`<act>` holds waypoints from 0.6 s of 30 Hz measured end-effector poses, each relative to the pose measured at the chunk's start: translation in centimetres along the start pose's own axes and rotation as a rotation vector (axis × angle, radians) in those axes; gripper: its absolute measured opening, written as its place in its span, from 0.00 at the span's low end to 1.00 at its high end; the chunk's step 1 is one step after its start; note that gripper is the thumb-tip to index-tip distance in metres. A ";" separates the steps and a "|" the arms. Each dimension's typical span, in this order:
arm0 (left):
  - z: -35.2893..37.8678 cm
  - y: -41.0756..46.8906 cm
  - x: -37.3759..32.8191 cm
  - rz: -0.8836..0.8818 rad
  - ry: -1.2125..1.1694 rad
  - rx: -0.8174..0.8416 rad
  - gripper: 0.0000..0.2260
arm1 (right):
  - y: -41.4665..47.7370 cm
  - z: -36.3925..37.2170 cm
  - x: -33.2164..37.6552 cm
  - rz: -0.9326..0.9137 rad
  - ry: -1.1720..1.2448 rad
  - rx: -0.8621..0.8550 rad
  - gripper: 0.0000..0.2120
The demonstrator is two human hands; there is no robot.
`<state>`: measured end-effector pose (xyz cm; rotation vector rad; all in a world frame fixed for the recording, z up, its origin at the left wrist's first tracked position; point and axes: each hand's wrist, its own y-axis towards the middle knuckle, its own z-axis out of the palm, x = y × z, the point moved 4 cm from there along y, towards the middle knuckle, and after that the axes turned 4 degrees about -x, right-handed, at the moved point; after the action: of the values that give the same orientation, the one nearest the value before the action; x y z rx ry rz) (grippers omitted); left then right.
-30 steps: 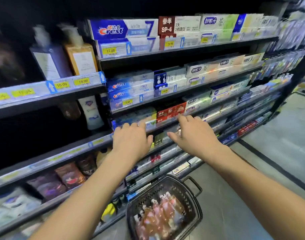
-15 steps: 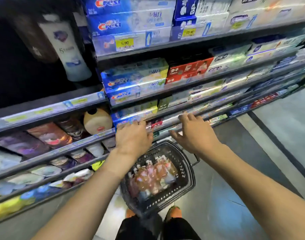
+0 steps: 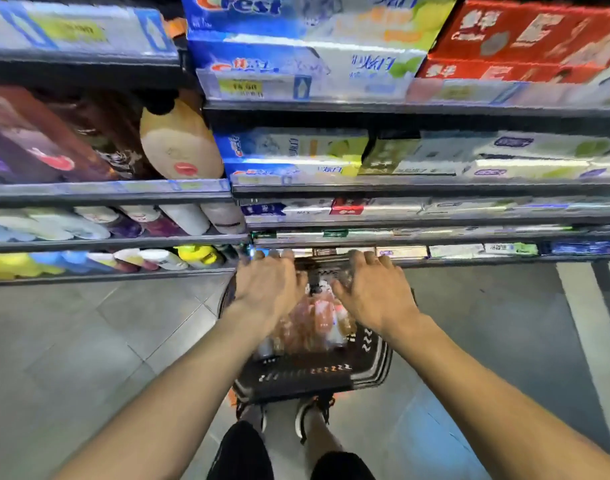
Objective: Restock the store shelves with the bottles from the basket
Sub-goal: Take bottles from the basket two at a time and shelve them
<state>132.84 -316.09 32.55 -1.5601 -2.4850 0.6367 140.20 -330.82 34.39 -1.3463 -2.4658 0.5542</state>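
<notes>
Pick-up step: left hand (image 3: 267, 294) and right hand (image 3: 378, 297) are held empty, uncurled, over the basket (image 3: 314, 384); a bottle (image 3: 319, 318) must be grasped next.

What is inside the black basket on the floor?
The basket holds blurred pinkish bottles. The left hand and right hand above it cover part of them, so their number is unclear.

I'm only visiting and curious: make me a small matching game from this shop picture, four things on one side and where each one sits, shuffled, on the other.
Things
1. black basket
2. tan bottle
3. red boxes
4. yellow bottle

Places
A. top right shelf
B. lowest left shelf
C. floor
D. left shelf two levels above the lowest

Pairs: 1-C, 2-D, 3-A, 4-B
</notes>
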 end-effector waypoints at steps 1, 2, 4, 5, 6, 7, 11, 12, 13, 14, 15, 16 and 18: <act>1.6 0.7 0.0 -0.005 0.008 0.010 0.20 | 0.9 1.3 -0.3 -0.015 -0.021 0.014 0.30; 3.3 1.2 0.0 -0.009 0.013 0.021 0.20 | 1.8 2.6 -0.5 -0.030 -0.045 0.027 0.31; 6.8 2.4 0.1 -0.024 0.023 0.044 0.21 | 3.6 5.6 -0.8 -0.055 -0.080 0.043 0.32; 8.6 3.1 0.3 -0.034 0.025 0.040 0.21 | 4.5 7.1 -0.8 -0.066 -0.083 0.049 0.31; 10.3 3.8 0.5 -0.044 0.025 0.041 0.22 | 5.5 8.9 -0.8 -0.074 -0.080 0.060 0.31; 12.2 4.4 0.9 -0.053 0.020 0.049 0.23 | 6.4 10.7 -0.8 -0.080 -0.076 0.074 0.31; 19.7 6.8 2.5 -0.095 0.033 0.148 0.25 | 9.7 18.2 -0.2 -0.099 -0.117 0.134 0.33; 21.4 7.5 3.0 -0.115 0.047 0.172 0.26 | 10.4 20.0 0.0 -0.103 -0.121 0.139 0.32; 23.2 8.1 3.5 -0.142 0.052 0.194 0.25 | 11.0 21.8 0.2 -0.110 -0.119 0.142 0.31; 25.0 8.7 4.0 -0.169 0.049 0.214 0.25 | 11.7 23.6 0.4 -0.117 -0.112 0.144 0.31; 26.8 9.3 4.5 -0.191 0.039 0.230 0.24 | 12.4 25.3 0.6 -0.121 -0.108 0.148 0.30; 28.5 10.0 4.8 -0.212 0.024 0.244 0.24 | 13.1 27.0 0.8 -0.121 -0.107 0.154 0.30; 31.6 11.2 5.4 -0.238 -0.004 0.258 0.24 | 14.7 30.1 1.1 -0.115 -0.103 0.177 0.30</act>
<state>129.07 -315.91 -1.22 -1.1532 -2.4225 0.8781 138.07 -328.55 1.05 -1.1276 -2.4871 0.8113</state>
